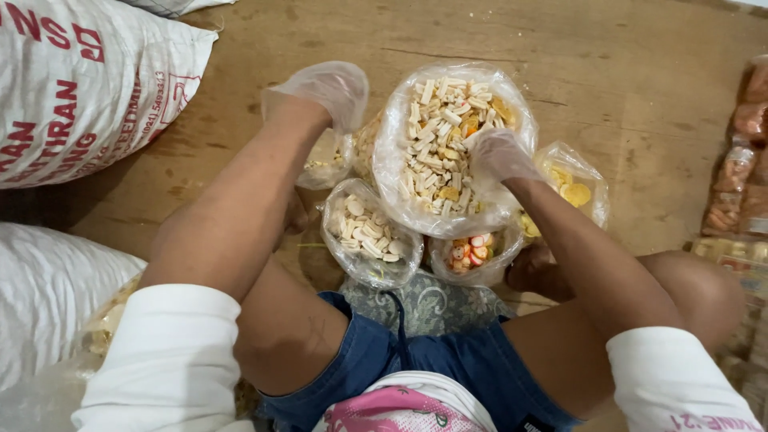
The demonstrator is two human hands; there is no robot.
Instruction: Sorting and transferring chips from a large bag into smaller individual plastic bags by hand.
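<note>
I sit on a wooden floor with several clear plastic bags of dry snack pieces in front of me. My right hand point(498, 154), in a thin clear glove, reaches into the large bag of pale stick-shaped crackers point(438, 144) and rests on them. My left hand point(320, 92), also gloved, is over a small bag point(324, 164) of pale pieces at the left; its fingers are hidden. Nearer me lie a bag of white oval pieces point(366, 230), a bag of pink and orange pieces point(470, 252) and a bag of yellow round chips point(572, 192).
A big white woven sack with red print point(80, 84) lies at the upper left, another white sack point(48, 296) at the left. Packed snack packets point(740, 168) are stacked along the right edge. Wooden floor point(624, 72) stretches beyond the bags.
</note>
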